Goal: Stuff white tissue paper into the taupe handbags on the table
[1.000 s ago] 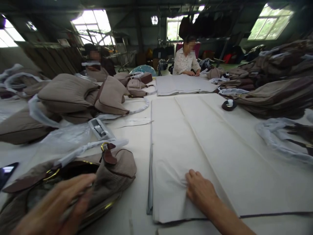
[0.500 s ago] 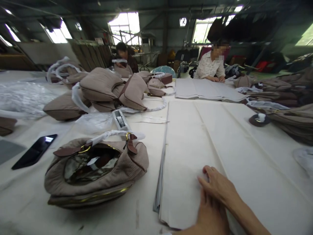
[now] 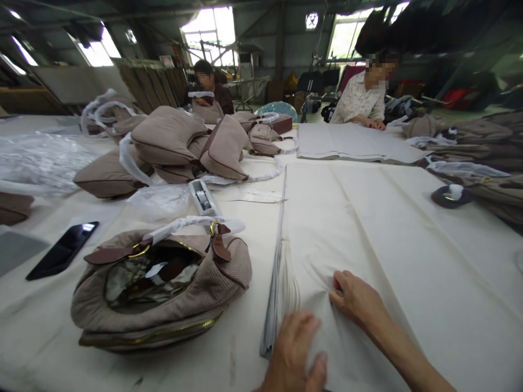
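A thick stack of large cream paper sheets [image 3: 368,228] lies in front of me on the table. My right hand [image 3: 357,299] presses on the top sheet and puckers it near the stack's left edge. My left hand [image 3: 292,351] rests flat with fingers spread on the near left corner, where the sheet edges lift and fan out. To the left lies an open taupe handbag [image 3: 163,286] with brown leather tabs, gold rings and a plastic-wrapped handle. Neither hand touches the bag.
A black phone [image 3: 61,250] lies at the left, a tape dispenser [image 3: 202,197] beyond the bag. Piled taupe bags [image 3: 175,144] fill the far left and right. A black tape roll [image 3: 449,195] sits at right. Two people work at the far end by another paper stack [image 3: 351,144].
My left hand left the handbag and came onto the paper stack's near corner. My right hand shifted slightly and gathered the top sheet, whose left edge now lifts. The view turned left.
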`<control>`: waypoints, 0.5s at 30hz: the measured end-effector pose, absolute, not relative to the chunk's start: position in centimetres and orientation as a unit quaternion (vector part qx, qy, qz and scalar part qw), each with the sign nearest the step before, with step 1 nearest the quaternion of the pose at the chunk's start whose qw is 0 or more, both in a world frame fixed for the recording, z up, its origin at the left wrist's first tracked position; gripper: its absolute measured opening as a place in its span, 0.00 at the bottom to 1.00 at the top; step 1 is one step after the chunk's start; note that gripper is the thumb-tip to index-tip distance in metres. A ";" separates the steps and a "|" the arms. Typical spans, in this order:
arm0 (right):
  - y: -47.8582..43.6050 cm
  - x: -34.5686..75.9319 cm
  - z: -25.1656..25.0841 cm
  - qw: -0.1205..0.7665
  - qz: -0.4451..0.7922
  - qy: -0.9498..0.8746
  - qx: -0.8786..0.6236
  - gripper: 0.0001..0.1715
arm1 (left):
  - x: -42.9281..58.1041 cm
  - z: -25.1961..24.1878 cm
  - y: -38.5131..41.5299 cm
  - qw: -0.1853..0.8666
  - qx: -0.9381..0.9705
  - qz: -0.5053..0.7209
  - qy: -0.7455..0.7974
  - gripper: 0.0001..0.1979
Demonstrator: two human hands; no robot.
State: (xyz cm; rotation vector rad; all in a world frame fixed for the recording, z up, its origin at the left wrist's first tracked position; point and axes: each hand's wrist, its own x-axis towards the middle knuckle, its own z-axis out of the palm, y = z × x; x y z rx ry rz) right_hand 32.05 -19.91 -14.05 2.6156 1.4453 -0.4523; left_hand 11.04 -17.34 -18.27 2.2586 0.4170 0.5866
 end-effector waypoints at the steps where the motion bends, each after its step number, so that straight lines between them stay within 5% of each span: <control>1: -20.0 32.2 -14.1 0.053 -0.153 0.478 0.864 0.07 | 11.0 -17.9 -16.3 0.372 0.870 0.245 0.213 0.24; 7: -19.9 32.0 -14.1 0.029 -0.158 0.486 0.859 0.07 | 12.6 -15.7 -13.5 0.427 0.808 0.225 0.339 0.21; 15: -19.6 32.3 -14.4 -0.041 -0.180 0.473 0.862 0.05 | 13.1 -14.8 -12.5 0.369 0.842 0.131 0.372 0.04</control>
